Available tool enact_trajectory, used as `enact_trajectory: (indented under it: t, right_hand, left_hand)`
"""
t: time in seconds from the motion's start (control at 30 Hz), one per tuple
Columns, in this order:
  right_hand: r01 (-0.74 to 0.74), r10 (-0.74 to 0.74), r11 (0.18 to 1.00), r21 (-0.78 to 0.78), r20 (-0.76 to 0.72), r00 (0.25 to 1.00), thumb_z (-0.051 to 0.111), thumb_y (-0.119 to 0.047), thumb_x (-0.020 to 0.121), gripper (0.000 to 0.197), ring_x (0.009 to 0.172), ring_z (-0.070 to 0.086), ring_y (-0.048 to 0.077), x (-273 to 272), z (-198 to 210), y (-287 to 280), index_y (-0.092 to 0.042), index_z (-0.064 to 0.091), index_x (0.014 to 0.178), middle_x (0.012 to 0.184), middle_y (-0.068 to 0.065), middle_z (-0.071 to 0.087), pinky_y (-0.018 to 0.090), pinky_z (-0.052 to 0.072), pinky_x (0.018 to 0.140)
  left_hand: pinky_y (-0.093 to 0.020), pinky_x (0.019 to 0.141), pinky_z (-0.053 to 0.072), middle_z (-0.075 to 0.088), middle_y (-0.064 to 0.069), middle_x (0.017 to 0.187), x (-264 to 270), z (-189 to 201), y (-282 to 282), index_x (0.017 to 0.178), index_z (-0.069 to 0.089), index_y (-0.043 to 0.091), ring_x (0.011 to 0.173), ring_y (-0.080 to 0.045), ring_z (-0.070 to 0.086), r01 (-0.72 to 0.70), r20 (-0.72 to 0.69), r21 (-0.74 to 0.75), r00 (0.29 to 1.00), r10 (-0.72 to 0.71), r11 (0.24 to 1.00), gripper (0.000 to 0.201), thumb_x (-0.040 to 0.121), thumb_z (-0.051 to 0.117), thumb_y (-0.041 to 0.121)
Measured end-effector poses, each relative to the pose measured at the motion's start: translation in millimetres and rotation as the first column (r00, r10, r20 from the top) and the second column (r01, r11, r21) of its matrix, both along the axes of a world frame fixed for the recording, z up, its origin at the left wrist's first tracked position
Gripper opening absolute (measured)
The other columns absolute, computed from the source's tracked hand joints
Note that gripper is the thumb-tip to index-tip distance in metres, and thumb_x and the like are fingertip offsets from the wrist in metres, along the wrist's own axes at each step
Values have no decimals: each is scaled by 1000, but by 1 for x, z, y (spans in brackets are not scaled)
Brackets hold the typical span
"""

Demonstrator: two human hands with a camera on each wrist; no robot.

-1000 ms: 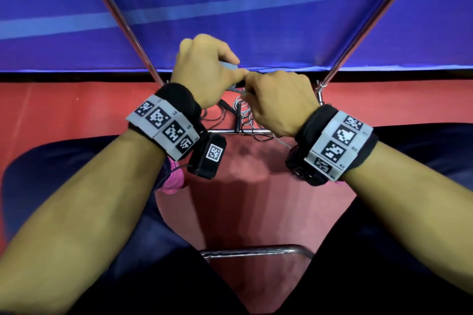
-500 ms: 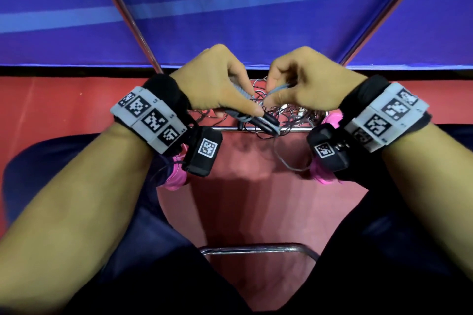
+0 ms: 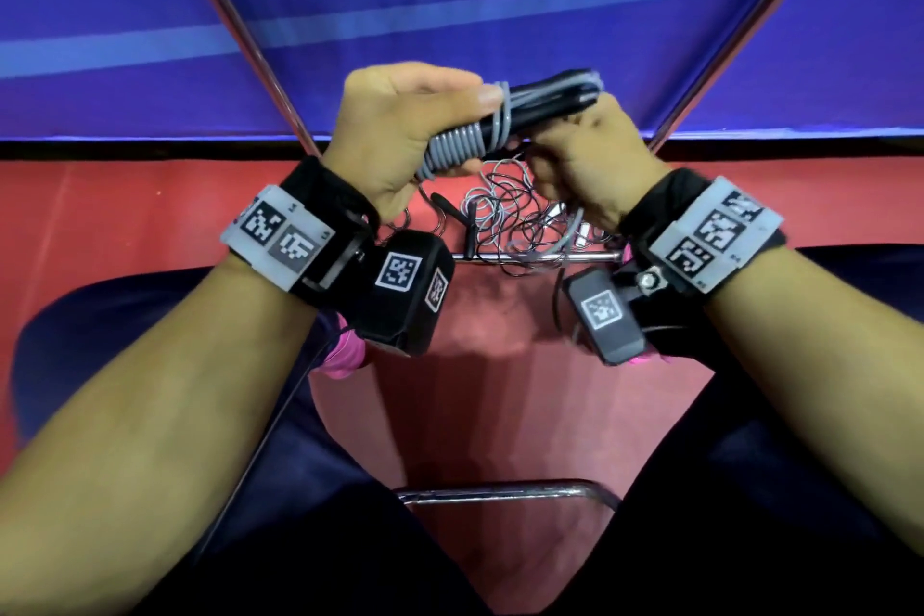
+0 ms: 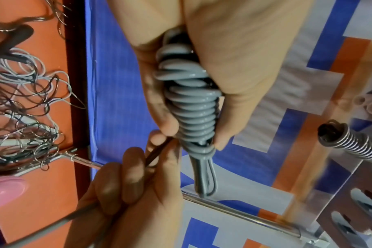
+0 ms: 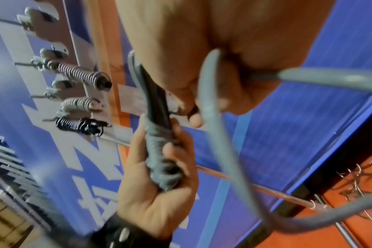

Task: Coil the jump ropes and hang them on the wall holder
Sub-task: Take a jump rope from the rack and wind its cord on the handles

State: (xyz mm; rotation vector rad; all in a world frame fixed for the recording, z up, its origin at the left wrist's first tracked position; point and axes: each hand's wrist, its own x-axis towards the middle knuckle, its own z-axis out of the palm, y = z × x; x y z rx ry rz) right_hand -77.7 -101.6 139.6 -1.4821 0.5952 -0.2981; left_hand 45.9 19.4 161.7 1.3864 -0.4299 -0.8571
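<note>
A grey jump rope point(image 3: 467, 138) is wound in tight turns round its black handles point(image 3: 550, 98), and my left hand point(image 3: 400, 125) grips this bundle in front of the blue wall. In the left wrist view the coil point(image 4: 191, 110) sits in the palm with a short loop sticking out below. My right hand point(image 3: 590, 155) is just right of the bundle and pinches the rope's loose end point(image 5: 212, 109), which sweeps off as a wide loop. The wall holder point(image 5: 53, 50) carries several coiled ropes point(image 5: 81, 75) above and to the left.
A tangle of thin jump ropes point(image 3: 505, 210) lies on the red floor over a chrome bar point(image 3: 530, 257). Two slanted chrome poles point(image 3: 250, 40) rise against the blue wall. A chrome chair edge point(image 3: 500, 490) sits between my knees.
Both hands have risen from just above the floor tangle to in front of the blue wall. More grey turns now lie round the handles, and the right hand has swung round with the loose end.
</note>
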Motion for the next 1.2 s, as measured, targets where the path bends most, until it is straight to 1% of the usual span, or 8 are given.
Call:
enact_trajectory:
  t: [0.13,0.23,0.33,0.47,0.63,0.8,0.97,1.2]
  right_hand:
    - [-19,11,979,-204,-41,999,58,-7,92,20,43,38,1,4,-6,20,-4,65,74,51,-12,52,15,32,46]
    - [62,-70,989,-134,-52,996,58,-24,90,30,39,33,5,4,-4,28,-8,60,66,49,-1,42,15,28,42]
    - [90,-94,990,-106,-35,995,50,-44,98,51,35,23,11,4,-3,29,-11,56,59,42,-1,28,20,19,40]
    - [-31,31,1000,2,-28,999,52,-41,101,51,34,17,13,2,-1,25,-8,56,62,41,1,23,21,11,42]
    - [-122,120,993,-11,-101,988,53,-38,101,51,33,19,12,-2,5,19,7,63,79,37,-1,30,26,11,41]
    - [-190,197,978,82,-95,976,44,-33,105,45,29,23,5,-5,14,18,4,58,84,35,-11,44,22,18,37]
    - [-169,183,973,159,-76,980,44,-33,106,45,29,23,3,-5,13,23,-2,55,75,36,-13,44,17,20,36]
    - [-72,72,976,204,9,997,54,-34,101,44,33,20,8,-3,7,31,-6,59,67,37,-6,34,20,16,41]
  left_hand:
    - [-28,47,54,68,-24,73,0,-7,-3,91,69,-9,57,-34,68,-156,-25,53,987,158,986,30,73,87,7]
    - [-37,57,58,69,-23,77,-1,-9,-4,88,73,-9,64,-34,69,-199,57,59,979,196,978,32,70,90,10]
    - [-51,68,60,73,-24,80,2,-6,-3,82,76,-4,71,-37,71,-172,211,43,964,160,984,29,67,91,16]
    - [-34,76,57,75,6,78,6,-4,3,81,78,20,76,-10,69,-140,462,33,880,109,990,7,84,77,26]
    - [-45,102,53,78,-4,104,7,-5,11,106,77,18,104,-18,72,4,419,55,908,-27,998,21,88,67,17]
    - [-51,87,55,74,-18,96,4,5,16,108,76,5,90,-34,69,107,197,-10,975,-103,994,31,81,66,17]
    - [-50,82,53,68,-38,97,4,10,13,97,76,-7,88,-40,67,44,142,-53,989,-36,998,38,76,64,21]
    - [-42,68,52,72,-29,84,3,12,0,70,74,-4,68,-34,65,-132,106,-50,985,137,990,28,80,65,21]
